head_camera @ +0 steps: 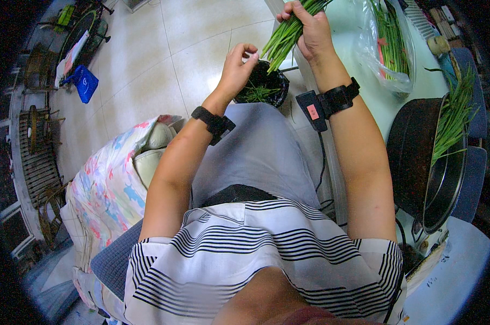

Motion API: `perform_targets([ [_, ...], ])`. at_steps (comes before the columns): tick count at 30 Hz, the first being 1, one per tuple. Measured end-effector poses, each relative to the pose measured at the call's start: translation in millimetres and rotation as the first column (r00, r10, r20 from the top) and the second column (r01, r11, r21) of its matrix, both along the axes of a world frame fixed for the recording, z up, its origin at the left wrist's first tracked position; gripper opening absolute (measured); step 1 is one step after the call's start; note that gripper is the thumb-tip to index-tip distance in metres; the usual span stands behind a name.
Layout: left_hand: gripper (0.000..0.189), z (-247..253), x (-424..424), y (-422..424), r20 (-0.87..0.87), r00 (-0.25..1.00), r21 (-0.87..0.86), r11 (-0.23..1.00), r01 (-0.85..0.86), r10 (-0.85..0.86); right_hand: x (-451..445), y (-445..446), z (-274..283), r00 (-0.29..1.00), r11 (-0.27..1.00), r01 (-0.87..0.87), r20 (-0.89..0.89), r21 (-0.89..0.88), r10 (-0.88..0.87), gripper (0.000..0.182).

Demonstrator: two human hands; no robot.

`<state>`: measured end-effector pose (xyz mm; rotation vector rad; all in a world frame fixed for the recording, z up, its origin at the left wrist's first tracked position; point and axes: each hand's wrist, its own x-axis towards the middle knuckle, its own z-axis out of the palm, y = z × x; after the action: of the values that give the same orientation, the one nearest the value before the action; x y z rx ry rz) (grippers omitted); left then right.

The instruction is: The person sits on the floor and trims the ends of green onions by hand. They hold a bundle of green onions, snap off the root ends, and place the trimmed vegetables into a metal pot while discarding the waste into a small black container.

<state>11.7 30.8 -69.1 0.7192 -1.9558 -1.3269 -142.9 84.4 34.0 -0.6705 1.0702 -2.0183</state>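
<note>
A bunch of green chives (pixel 287 38) is gripped in my right hand (pixel 312 32) at the top of the view, its cut ends angled down and left. My left hand (pixel 241 67) hovers just left of those ends, fingers curled and thumb apart from the index finger. I see nothing between its fingertips. Below both hands, a bin lined with a black bag (pixel 283 87) stands on the floor, with green scraps (pixel 257 94) in it. More chives (pixel 391 44) lie in a clear plastic bag (pixel 409 75) on the pale tabletop (pixel 350 48) at my right.
Loose chives (pixel 452 118) rest in a dark pot (pixel 411 162) lying on its side in view, right of my forearm. A black cable (pixel 323 162) hangs from my right wrist device (pixel 312 111). On my left sits a seat with a floral cover (pixel 107 178); a blue bag (pixel 84 83) is farther off.
</note>
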Motion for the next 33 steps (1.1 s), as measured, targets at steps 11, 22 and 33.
perform_targets([
  [11, 0.018, 32.3, -13.1, 7.1, -0.213, 0.964, 0.329, 0.917, 0.224, -0.158, 2.1, 2.0, 2.9, 0.996, 0.997, -0.076, 0.039, -0.008, 0.076, 0.011],
  [22, 0.013, 36.5, -12.7, 10.9, -0.259, 0.947, 0.503, 0.811, 0.3, -0.19, 0.3, 1.2, 0.3, 0.987, 0.987, -0.161, 0.011, -0.028, 0.161, 0.011],
  [33, 0.015, 28.3, -2.0, 12.2, -0.275, 0.942, 0.572, 0.755, 0.321, -0.193, 1.7, 0.9, 0.0, 0.992, 0.991, -0.128, -0.007, -0.027, 0.127, 0.012],
])
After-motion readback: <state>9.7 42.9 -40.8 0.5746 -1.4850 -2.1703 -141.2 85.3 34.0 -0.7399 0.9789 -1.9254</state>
